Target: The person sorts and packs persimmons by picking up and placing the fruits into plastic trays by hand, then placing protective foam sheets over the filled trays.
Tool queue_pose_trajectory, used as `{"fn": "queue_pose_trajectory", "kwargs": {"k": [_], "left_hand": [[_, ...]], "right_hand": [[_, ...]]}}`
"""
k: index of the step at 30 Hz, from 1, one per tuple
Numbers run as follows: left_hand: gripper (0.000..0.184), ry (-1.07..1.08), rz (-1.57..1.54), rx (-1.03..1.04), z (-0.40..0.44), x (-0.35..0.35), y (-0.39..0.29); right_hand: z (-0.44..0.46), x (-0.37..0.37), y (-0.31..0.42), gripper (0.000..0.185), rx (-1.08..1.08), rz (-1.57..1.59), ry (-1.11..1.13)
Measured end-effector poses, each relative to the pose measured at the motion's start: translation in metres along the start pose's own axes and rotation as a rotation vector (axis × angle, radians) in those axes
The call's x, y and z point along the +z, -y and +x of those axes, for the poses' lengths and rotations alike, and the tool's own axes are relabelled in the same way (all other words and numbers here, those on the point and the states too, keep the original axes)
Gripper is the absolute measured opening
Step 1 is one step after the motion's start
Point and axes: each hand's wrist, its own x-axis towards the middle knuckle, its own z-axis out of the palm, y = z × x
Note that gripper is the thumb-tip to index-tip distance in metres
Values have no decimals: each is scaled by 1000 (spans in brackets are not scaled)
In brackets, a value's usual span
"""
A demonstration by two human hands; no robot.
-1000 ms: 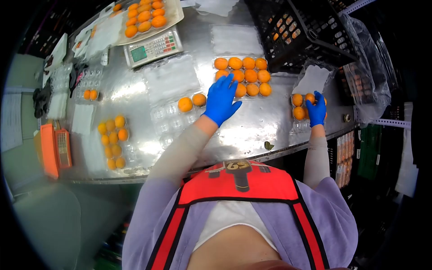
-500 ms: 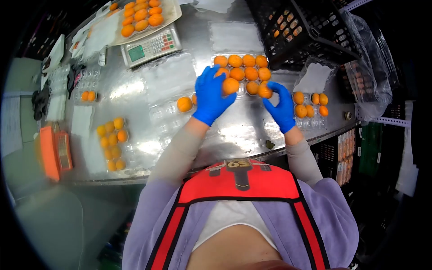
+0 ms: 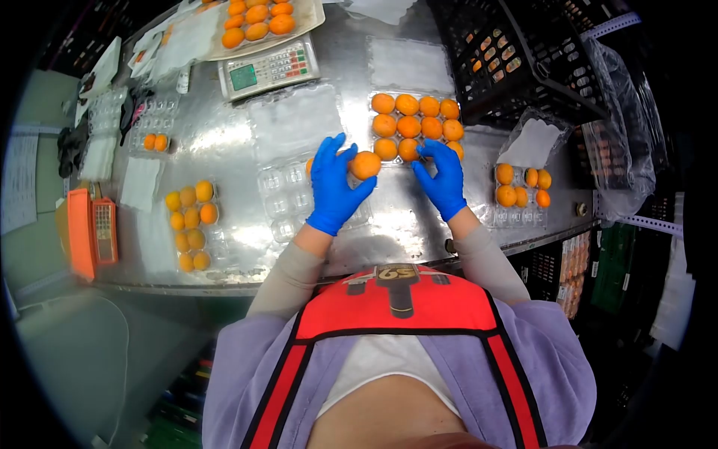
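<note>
My left hand (image 3: 338,188), in a blue glove, grips an orange (image 3: 366,165) between thumb and fingers, just off the near left corner of a clear plastic tray. That tray holds rows of oranges (image 3: 407,126). At its near edge is my right hand (image 3: 443,179), also blue-gloved, with thumb and forefinger apart and nothing visible between them. Its fingertips lie over the near row and hide part of it. Behind my left hand, an orange (image 3: 309,166) is partly hidden by the glove, at a mostly unfilled clear tray (image 3: 280,202).
A scale (image 3: 269,69) carries a pan of oranges (image 3: 256,13) at the back left. Part-filled trays stand left (image 3: 191,218) and right (image 3: 521,217). A black crate (image 3: 516,67) occupies the back right. An orange case (image 3: 81,232) sits at the far left.
My left hand has moved left and down, away from the filled tray, still with an orange. My right hand has let go of its orange at the near row. The view has shifted slightly.
</note>
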Motion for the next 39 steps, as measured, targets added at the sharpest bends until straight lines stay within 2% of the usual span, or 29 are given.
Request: {"fn": "queue_pose_trajectory", "kwargs": {"k": [1, 2, 3, 5, 7, 9, 11, 12, 15, 16, 17, 18, 20, 21, 23, 25, 27, 29, 32, 34, 37, 39], "left_hand": [[57, 18, -88, -12, 0, 3, -5], [57, 49, 63, 120, 1, 5, -10], [57, 51, 63, 121, 1, 9, -18], [62, 165, 172, 252, -4, 20, -36], [72, 306, 217, 274, -9, 32, -49], [79, 370, 191, 258, -8, 28, -55], [85, 384, 121, 165, -5, 22, -44], [86, 325, 62, 146, -1, 15, -36], [73, 132, 105, 80, -1, -10, -4], [66, 87, 145, 51, -2, -21, 1], [66, 75, 159, 44, -5, -29, 7], [64, 43, 156, 1, -7, -36, 14], [60, -15, 153, -50, -11, -49, 23], [60, -26, 164, -53, -14, -54, 27], [58, -58, 195, -103, -22, -63, 34], [58, -84, 195, -135, -29, -69, 36], [58, -108, 190, -166, -38, -74, 41], [57, -118, 237, -166, -48, -77, 47], [56, -117, 263, -216, -61, -85, 53], [56, -118, 274, -233, -67, -90, 57], [55, -114, 281, -259, -71, -93, 56], [55, -108, 285, -264, -70, -93, 54]], "right_hand": [[-8, -4, 2, 39, 214, 262, 97], [-15, -7, 5, 43, 428, 524, 193], [-17, -13, 15, 43, 430, 524, 190], [-14, -31, 45, 50, 896, 1178, 374], [-22, -38, 49, 53, 906, 1213, 387], [-35, -47, 31, 48, 869, 1060, 183], [-51, -69, -26, 54, 788, 872, 16], [-44, -86, -36, 49, 882, 808, -162], [-80, -117, -157, 45, 860, 519, -371], [-86, -122, -180, 47, 850, 513, -408], [-93, -125, -197, 48, 843, 505, -443], [-100, -123, -211, 48, 835, 521, -434], [-113, -118, -230, 50, 763, 148, -279], [-113, -118, -236, 50, 754, 161, -275], [-114, -116, -241, 52, 718, -115, -157], [-93, -125, -206, 49, 745, -205, -128], [-82, -131, -195, 46, 802, -595, 62], [-79, -134, -190, 45, 795, -631, 103], [-85, -129, -199, 44, 682, -713, 35], [-80, -127, -190, 42, 629, -463, -47], [-87, -123, -203, 43, 524, -520, 25], [-86, -125, -212, 43, 550, -479, 54]]}}
